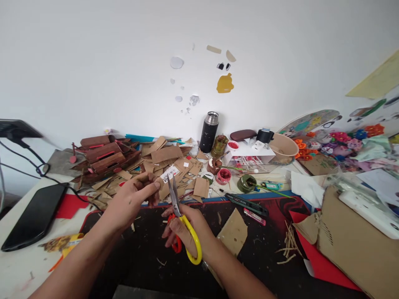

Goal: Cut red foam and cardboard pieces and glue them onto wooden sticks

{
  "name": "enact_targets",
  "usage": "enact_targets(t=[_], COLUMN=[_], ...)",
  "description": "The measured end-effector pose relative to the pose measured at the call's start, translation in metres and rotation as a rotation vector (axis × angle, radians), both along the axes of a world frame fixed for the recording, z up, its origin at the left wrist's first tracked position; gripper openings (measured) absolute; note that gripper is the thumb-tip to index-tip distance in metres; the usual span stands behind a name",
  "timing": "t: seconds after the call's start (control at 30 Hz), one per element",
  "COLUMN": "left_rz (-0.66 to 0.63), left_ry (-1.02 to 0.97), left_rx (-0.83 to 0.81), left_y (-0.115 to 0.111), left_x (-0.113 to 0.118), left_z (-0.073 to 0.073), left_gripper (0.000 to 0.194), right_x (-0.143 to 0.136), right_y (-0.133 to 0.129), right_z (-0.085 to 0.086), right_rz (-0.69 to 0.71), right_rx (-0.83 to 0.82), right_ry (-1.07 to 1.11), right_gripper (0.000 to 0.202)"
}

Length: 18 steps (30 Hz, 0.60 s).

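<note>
My left hand [134, 197] is closed, thumb against fingers, at the edge of a small piece of brown cardboard with a white printed label [170, 173]. It appears to be pinched there, though the fingertips partly hide the grip. In my right hand [191, 228] is a pair of scissors [175, 198] with one yellow and one red handle. Their blades point upward and stand slightly apart, with the tips in front of the labelled piece. Behind both hands lies a pile of cardboard scraps [166, 154]. A tan cardboard piece [235, 231] rests on the dark mat below.
A reddish-brown cardboard model [106, 155] stands at the left, above a black phone-like slab [34, 216]. Paint pots [223, 176], a black flask [209, 132] and a beige bowl [283, 147] line the back. A green utility knife [246, 204] lies right of my hands, before a large cardboard sheet [352, 245].
</note>
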<state>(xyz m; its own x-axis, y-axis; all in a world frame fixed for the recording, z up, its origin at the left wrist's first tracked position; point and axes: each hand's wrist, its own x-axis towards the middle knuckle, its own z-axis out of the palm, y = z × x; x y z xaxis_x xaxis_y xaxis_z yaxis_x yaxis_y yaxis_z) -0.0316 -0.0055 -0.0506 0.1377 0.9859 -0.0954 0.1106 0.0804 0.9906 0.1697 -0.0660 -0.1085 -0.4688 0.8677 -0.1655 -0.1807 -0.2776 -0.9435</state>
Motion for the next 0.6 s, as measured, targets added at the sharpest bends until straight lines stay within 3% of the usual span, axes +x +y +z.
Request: enact_targets(t=[0.23,0.6], left_rz=[-0.074,-0.111], left_ry=[0.088,0.153], left_rx=[0.005,0.000], left_y=[-0.002,-0.004], left_x=[0.004,0.009], left_z=[0.001,0.005], left_gripper=[0.027,0.026], right_x=[0.006,0.004], right_y=[-0.002,-0.003], right_z=[0.006,0.012], right_rz=[-0.045,-0.070], right_rx=[0.162,0.198], right_ry=[-0.254,-0.318], right_gripper=[0.052,0.041])
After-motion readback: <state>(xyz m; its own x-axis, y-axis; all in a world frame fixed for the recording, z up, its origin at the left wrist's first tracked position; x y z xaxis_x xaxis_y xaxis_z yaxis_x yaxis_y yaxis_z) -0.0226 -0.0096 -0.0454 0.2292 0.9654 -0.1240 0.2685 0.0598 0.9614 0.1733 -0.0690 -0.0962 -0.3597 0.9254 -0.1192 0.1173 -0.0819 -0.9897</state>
